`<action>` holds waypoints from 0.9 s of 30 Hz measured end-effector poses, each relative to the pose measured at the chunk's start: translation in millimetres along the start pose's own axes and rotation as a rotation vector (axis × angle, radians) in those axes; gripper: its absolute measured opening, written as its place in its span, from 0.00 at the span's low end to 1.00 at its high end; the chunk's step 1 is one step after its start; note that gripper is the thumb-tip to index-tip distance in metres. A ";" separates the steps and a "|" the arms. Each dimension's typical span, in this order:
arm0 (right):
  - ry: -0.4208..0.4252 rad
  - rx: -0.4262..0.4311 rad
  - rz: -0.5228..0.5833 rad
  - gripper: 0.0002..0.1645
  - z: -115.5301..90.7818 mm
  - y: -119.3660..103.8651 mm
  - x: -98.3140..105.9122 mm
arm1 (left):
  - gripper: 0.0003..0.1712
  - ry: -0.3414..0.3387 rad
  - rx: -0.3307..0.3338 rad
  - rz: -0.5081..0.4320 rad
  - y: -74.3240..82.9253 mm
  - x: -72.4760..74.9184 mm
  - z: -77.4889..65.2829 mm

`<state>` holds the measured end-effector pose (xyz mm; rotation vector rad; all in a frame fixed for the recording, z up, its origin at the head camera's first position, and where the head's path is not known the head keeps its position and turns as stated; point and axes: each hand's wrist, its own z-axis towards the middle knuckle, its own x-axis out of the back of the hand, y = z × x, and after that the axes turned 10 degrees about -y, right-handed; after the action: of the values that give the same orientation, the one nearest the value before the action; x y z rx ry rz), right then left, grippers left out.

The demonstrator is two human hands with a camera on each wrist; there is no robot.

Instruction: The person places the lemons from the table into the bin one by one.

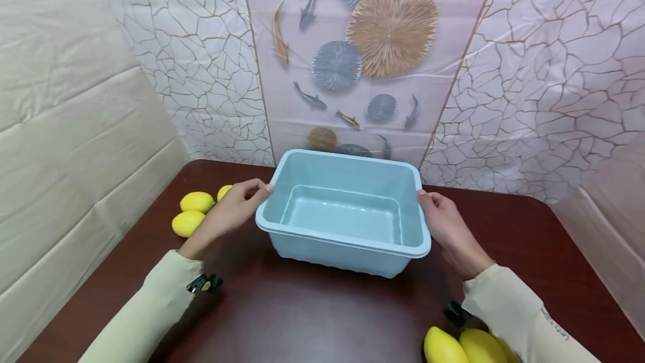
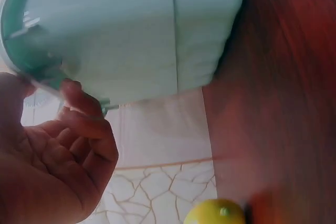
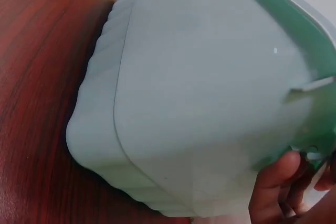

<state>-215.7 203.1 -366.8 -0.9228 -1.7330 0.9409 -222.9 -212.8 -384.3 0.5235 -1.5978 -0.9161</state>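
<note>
A light blue plastic basin (image 1: 342,240), rectangular and with nothing inside, sits at the middle of the dark table, slightly turned. My left hand (image 1: 237,206) grips its left rim, thumb on top and fingers curled underneath, as the left wrist view shows. On the opposite side my right hand (image 1: 448,228) pinches the right rim, with its fingertips (image 3: 283,166) tucked under the lip. Several yellow lemons (image 1: 197,201) lie just beyond and left of the left hand. More lemons (image 1: 445,346) are grouped near the right forearm at the front edge of the view.
The dark reddish-brown table (image 1: 312,318) reaches back to a patterned wall covering (image 1: 373,116) close behind the basin. Pale padded panels (image 1: 60,128) border the left side, and another covering (image 1: 604,228) borders the right.
</note>
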 end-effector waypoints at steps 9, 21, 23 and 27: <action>-0.060 0.003 0.017 0.44 2.7 -3.2 -3.7 | 0.21 0.098 0.045 0.254 -23.0 44.0 1.1; -0.053 -0.010 -0.057 0.46 0.8 -1.8 -0.6 | 0.39 -0.236 -0.038 0.558 -56.1 75.4 6.7; -0.047 -0.014 -0.062 0.47 0.2 -1.1 -0.2 | 0.40 -0.271 -0.046 0.575 -57.3 76.9 8.0; -0.037 -0.012 -0.072 0.47 -0.8 0.0 0.5 | 0.39 -0.322 -0.085 0.562 -61.1 79.7 11.3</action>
<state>-215.1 203.7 -366.4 -0.8507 -1.7926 0.9063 -261.5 -306.1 -384.3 -0.1479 -1.8490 -0.6504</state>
